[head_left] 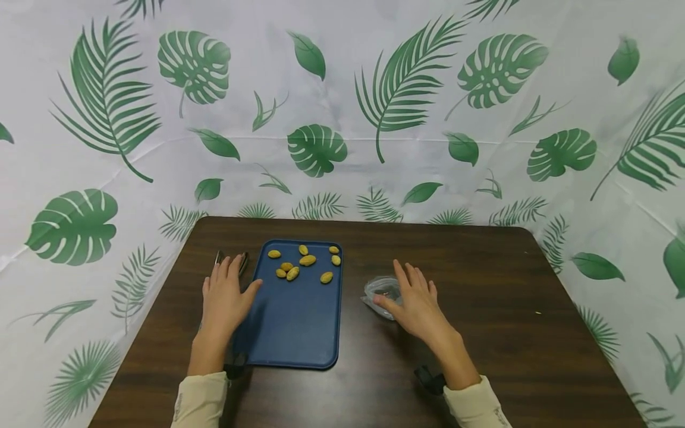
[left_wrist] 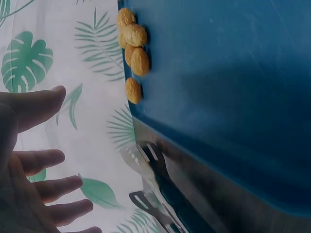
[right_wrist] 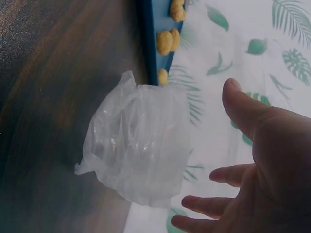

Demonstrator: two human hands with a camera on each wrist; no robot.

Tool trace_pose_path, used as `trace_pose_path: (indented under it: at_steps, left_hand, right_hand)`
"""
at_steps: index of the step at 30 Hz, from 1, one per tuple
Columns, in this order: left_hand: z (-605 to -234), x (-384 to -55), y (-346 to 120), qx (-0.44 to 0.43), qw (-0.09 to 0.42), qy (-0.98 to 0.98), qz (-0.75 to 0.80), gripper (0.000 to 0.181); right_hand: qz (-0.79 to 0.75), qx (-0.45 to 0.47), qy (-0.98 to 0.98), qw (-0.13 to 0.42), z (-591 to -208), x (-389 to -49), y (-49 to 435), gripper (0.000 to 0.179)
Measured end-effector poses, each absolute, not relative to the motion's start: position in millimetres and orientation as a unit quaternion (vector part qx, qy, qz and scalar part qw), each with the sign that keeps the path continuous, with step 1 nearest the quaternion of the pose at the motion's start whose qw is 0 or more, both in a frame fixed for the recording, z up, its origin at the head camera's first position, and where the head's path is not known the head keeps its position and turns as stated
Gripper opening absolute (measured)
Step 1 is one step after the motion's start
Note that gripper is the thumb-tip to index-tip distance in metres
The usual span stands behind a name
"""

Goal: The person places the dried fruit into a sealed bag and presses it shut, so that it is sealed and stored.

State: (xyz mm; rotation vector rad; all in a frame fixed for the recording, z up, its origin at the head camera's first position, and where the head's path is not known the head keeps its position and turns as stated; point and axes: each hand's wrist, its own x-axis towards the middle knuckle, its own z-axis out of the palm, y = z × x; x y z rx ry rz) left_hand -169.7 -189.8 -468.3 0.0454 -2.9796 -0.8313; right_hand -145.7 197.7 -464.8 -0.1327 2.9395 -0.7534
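My left hand [head_left: 225, 297] hovers by the left edge of a blue tray [head_left: 299, 324], its fingers spread and holding nothing. Several small yellow-brown oval pieces [head_left: 307, 260], like nuts or small fruits, lie at the tray's far end; their exact kind is unclear. Utensils with slotted heads [left_wrist: 153, 158] and dark handles lie beside the tray, partly behind the left hand in the head view. My right hand [head_left: 420, 306] is held above the table with fingers apart, next to a crumpled clear plastic bag [right_wrist: 141, 145]. The hand hides part of the bag in the head view.
Everything lies on a dark brown wooden table [head_left: 481, 267]. A white cloth [head_left: 332, 89] printed with green leaves surrounds its far side and both flanks. A tiny yellowish scrap [head_left: 538, 312] lies toward the table's right side.
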Motion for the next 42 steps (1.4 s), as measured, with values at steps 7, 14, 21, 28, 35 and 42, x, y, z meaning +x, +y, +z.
trace_pose_path:
  at_steps: [7, 14, 21, 28, 35, 42]
  left_hand:
    - [-474.7, -165.0, -200.8, 0.032, 0.016, -0.964, -0.265, 0.078]
    - [-484.5, -160.9, -214.6, 0.05, 0.009, -0.965, -0.257, 0.079]
    - [-490.0, -158.3, -223.6, 0.065, 0.021, -0.962, -0.263, 0.085]
    - [-497.5, -158.5, -230.7, 0.087, 0.01, -0.958, -0.271, 0.09]
    - [-501.4, -162.8, -234.1, 0.102, -0.019, -0.956, -0.273, 0.094]
    - [-509.3, -167.4, -239.4, 0.12, -0.054, -0.952, -0.276, 0.095]
  right_hand:
    - [-0.247, -0.041, 0.966, 0.058, -471.1, -144.7, 198.8, 0.101]
    - [-0.246, -0.046, 0.967, 0.046, -473.6, -144.0, 198.0, 0.101]
    - [-0.248, -0.044, 0.967, 0.03, -476.4, -144.2, 199.6, 0.101]
    - [-0.243, -0.04, 0.969, 0.03, -482.2, -146.8, 201.0, 0.103]
    - [-0.24, -0.033, 0.97, 0.032, -487.0, -149.8, 205.6, 0.105]
    - [-0.269, -0.034, 0.962, 0.045, -492.4, -152.8, 207.1, 0.105]
